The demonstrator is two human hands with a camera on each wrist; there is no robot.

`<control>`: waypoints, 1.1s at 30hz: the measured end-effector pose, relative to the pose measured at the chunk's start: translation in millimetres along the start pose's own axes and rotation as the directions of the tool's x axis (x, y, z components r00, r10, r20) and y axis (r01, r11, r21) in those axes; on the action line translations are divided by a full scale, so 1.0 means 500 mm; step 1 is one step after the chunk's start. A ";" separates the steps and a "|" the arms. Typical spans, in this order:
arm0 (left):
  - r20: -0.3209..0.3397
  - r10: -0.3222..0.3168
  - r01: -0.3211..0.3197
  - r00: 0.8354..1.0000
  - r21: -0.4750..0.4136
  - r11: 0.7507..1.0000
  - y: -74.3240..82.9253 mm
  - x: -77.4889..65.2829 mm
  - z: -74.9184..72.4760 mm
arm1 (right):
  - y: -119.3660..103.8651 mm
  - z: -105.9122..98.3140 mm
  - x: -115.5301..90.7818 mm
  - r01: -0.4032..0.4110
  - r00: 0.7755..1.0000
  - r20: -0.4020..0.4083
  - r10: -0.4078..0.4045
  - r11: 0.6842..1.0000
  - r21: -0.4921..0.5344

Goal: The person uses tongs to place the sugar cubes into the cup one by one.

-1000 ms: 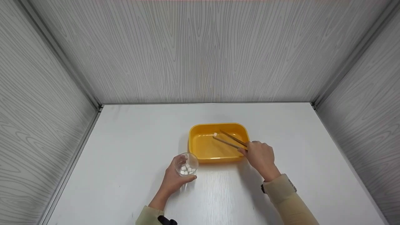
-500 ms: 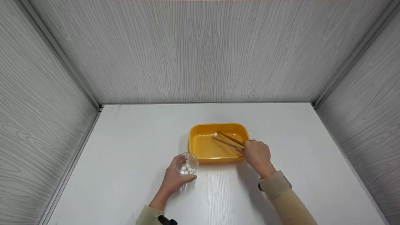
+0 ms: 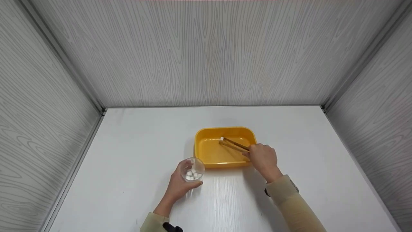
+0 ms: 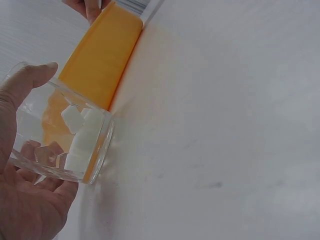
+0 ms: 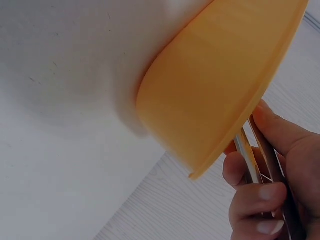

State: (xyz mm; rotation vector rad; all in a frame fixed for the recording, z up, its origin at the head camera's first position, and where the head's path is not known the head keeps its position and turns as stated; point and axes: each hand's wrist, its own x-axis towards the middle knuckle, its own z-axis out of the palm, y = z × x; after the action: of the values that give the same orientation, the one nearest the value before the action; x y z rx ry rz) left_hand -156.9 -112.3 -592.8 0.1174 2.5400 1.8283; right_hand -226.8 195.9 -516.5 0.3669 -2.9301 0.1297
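Note:
My left hand holds a clear glass with fingers and thumb on opposite sides. Several white cubes lie in the bottom of the glass. My right hand grips slim metal tongs that reach over the right side of a yellow tray. At the tongs' tips, inside the tray near its back, is a single white cube. The tips look closed on it, though it is small in view. In the right wrist view, the tray wall hides the tips, and fingers wrap the tongs.
The glass is next to the tray's front left corner. Both stand on a white table, bounded by a grey wood-grain back panel and side panels.
The tongs' arms, spread apart earlier, have come together at the white cube. My right hand has shifted slightly left. The left hand and glass have stayed put.

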 end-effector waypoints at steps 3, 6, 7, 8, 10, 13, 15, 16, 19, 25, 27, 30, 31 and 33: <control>-0.003 0.000 0.000 1.000 0.006 1.000 0.000 0.000 0.001 | 0.000 0.000 0.000 -0.002 1.000 0.006 0.002 1.000 0.005; -0.004 0.001 -0.001 1.000 0.007 1.000 -0.001 0.000 0.002 | 0.001 0.001 0.000 -0.009 1.000 0.018 0.009 1.000 0.011; -0.004 0.002 -0.002 1.000 0.006 1.000 -0.001 0.000 0.002 | 0.001 0.001 -0.001 -0.011 1.000 0.022 0.011 1.000 0.012; -0.004 0.003 -0.003 1.000 0.005 1.000 -0.001 0.000 0.002 | 0.001 0.001 -0.001 -0.014 1.000 0.026 0.014 1.000 0.015; -0.004 0.002 -0.002 1.000 0.004 1.000 -0.001 0.000 0.002 | 0.002 0.001 -0.002 -0.018 0.999 0.029 0.017 1.000 0.015; -0.003 0.003 -0.003 1.000 0.002 1.000 -0.001 0.000 0.002 | 0.004 0.003 -0.003 -0.014 1.000 0.019 0.013 1.000 0.015; -0.002 0.001 -0.001 1.000 -0.002 1.000 -0.001 -0.001 0.002 | 0.005 0.005 -0.004 -0.006 1.000 0.003 0.006 1.000 0.020; -0.002 0.001 -0.001 1.000 -0.006 1.000 -0.001 0.000 0.002 | 0.006 0.006 -0.004 -0.003 1.000 -0.004 0.003 1.000 0.021; 0.003 -0.002 0.002 1.000 -0.020 1.000 -0.002 0.000 0.001 | 0.007 0.005 -0.005 0.000 1.000 -0.015 0.000 0.999 0.036; 0.003 0.001 0.000 1.000 -0.035 0.999 -0.003 0.000 0.001 | 0.006 -0.004 -0.009 -0.025 0.999 0.026 0.024 0.997 0.070; 0.003 0.007 -0.006 1.000 -0.034 0.999 -0.004 0.000 0.001 | 0.005 -0.010 -0.011 -0.029 0.999 0.038 0.026 0.996 0.086; 0.001 0.013 -0.013 1.000 -0.030 0.999 -0.005 0.001 0.001 | 0.001 -0.019 -0.016 -0.026 0.999 0.037 0.022 0.995 0.100; 0.001 0.016 -0.016 1.000 -0.030 0.999 -0.005 0.002 0.001 | 0.000 -0.022 -0.017 -0.021 0.999 0.031 0.017 0.994 0.105; 0.001 0.023 -0.023 1.000 -0.029 0.999 -0.005 0.002 0.001 | -0.003 -0.028 -0.021 -0.008 1.000 0.011 0.007 0.993 0.116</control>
State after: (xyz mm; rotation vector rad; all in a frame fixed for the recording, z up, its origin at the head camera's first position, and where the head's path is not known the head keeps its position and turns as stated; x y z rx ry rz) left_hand -158.2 -112.7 -595.3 0.1483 2.5215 1.8713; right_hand -214.2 198.6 -504.7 0.3745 -2.9420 0.3018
